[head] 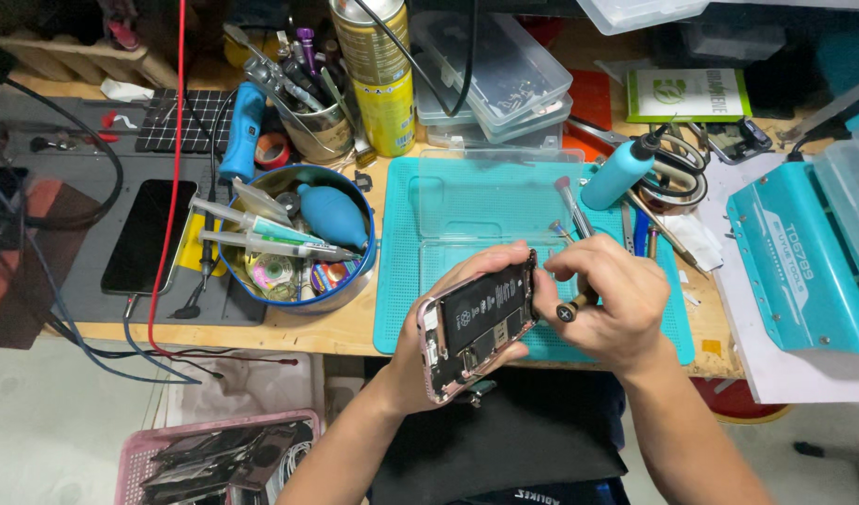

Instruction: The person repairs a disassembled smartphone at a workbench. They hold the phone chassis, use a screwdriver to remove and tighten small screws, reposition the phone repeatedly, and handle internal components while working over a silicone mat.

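While the left hand (420,360) clasps an opened pink phone (476,323) over the near edge of the teal mat (467,210), the right hand (607,299), just beside it, pinches a small screwdriver (571,245).

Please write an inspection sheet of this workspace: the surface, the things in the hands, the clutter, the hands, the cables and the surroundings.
Surface: wooden bench with a teal mat in front of the person and a grey mat to the left.
Job's things: opened phone with pink frame, insides exposed; small screwdriver.
Clutter: round tin with syringes and blue blower; spray can; clear boxes; cup of tools; black phone.
Hands: left hand holds the opened phone; right hand grips the screwdriver at the phone's edge.
Cables: red cable; black cables.
Surroundings: teal case to the right; pink basket on the floor.
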The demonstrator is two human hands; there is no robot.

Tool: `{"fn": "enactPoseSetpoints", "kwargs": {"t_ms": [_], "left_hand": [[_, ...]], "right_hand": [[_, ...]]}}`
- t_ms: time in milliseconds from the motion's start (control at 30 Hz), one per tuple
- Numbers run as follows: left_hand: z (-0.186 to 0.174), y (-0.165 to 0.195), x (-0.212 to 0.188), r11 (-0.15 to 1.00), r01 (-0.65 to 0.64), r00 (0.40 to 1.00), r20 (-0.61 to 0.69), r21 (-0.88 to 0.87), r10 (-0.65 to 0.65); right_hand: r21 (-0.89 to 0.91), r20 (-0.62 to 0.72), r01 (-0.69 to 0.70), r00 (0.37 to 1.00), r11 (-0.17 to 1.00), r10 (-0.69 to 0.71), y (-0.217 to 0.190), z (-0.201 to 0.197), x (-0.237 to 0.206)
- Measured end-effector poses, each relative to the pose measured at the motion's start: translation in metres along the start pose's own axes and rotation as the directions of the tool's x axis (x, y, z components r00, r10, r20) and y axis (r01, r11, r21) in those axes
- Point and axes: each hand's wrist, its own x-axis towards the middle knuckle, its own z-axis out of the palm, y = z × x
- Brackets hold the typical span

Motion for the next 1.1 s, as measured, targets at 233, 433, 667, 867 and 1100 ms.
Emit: {"fn": "enactPoseSetpoints", "kwargs": {"t_ms": [233,433,667,867,1100], "left_hand": [[-0.004,-0.016,-0.009,0.994,-0.05,0.998,0.022,-0.102,0.053],[-0.006,-0.018,-0.008,0.991,-0.06,0.997,0.036,-0.123,0.065],[0.002,-0.009,-0.001,0.959,-0.166,0.985,-0.011,0.228,0.173],[0.006,-0.008,0.004,0.895,-0.219,0.97,-0.016,0.388,0.244],[0.012,-0.009,0.003,0.864,-0.235,0.96,-0.033,0.446,0.278]], "right_hand": [[-0.094,-0.086,0.106,0.99,0.99,-0.114,-0.006,-0.001,-0.004],[-0.007,-0.032,-0.015,0.999,1.0,0.015,-0.013,-0.004,0.002],[-0.025,-0.033,-0.063,0.998,0.998,0.062,-0.022,0.002,0.004],[0.045,-0.021,-0.116,0.993,0.992,0.117,-0.02,0.008,0.004],[0.16,-0.045,-0.203,0.976,0.966,0.213,-0.018,0.012,-0.001]]}}
